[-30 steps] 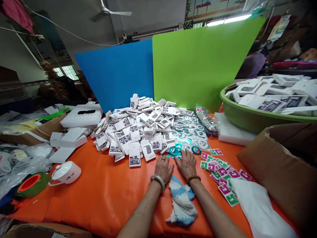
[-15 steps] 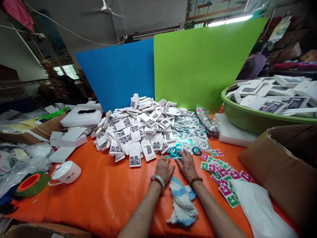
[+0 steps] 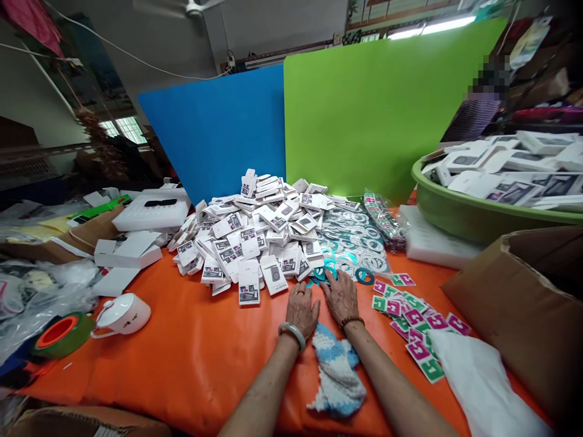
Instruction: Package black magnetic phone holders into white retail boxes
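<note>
My left hand (image 3: 301,309) lies flat on the orange table cover (image 3: 195,358), fingers extended, just in front of the pile of small white boxes (image 3: 248,243). Beside it, my right hand (image 3: 340,296) has its fingers spread, with the fingertips at some teal rings (image 3: 324,272). Neither hand visibly grips anything. A single dark teal ring (image 3: 364,276) rests to the right of my right hand. Behind the hands are many rings in clear plastic (image 3: 355,233). Between my wrists lies a blue and white knitted cloth (image 3: 337,376).
Pink and green cards (image 3: 414,315) and a white bag (image 3: 483,376) lie at right, near an open cardboard box (image 3: 514,309). A green tub (image 3: 473,212) holds more boxes. At left are a white cup (image 3: 125,314) and tape rolls (image 3: 61,334). Blue (image 3: 223,133) and green boards (image 3: 364,115) stand behind.
My right hand has shifted slightly left and up over the teal rings. My left hand has stayed nearly in place. The view has tilted a little.
</note>
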Demonstrator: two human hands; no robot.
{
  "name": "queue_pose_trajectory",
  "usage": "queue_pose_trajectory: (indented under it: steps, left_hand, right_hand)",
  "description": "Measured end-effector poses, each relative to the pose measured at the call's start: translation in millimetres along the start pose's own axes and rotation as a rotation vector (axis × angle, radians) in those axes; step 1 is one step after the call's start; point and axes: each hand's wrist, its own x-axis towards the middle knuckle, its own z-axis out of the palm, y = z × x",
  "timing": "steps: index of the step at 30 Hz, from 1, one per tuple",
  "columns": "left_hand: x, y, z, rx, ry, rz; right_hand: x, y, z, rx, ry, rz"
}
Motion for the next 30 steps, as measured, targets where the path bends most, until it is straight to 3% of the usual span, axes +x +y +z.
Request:
queue_pose_trajectory:
  steps: [4,14,18,23,26,30]
  left_hand:
    - [0.4,-1.0,3.3,0.023,0.040,-0.081]
    - [6.1,-9.3,12.3,-0.025,0.068,-0.082]
    - [6.2,-9.8,12.0,-0.073,0.139,-0.126]
    - [6.5,-10.4,12.2,-0.105,0.214,-0.220]
    - [7.5,-10.4,11.8,-0.100,0.176,-0.211]
    - [7.5,-9.2,8.5,-0.080,0.106,-0.142]
  right_hand:
    - [3.1,-2.5,-1.4,-0.032,-0.014,0.048]
    - [4.8,-2.5,-3.3,0.046,0.069,0.099]
    - [3.7,-8.2,-8.6,0.112,0.070,-0.045]
    - [2.0,-13.7,-9.7,0.161,-0.080,-0.365]
    - [1.6,-14.4,-8.7,0.152,-0.110,-0.375]
    - [1.9,-16.4,-9.6,0.111,-0.089,-0.274]
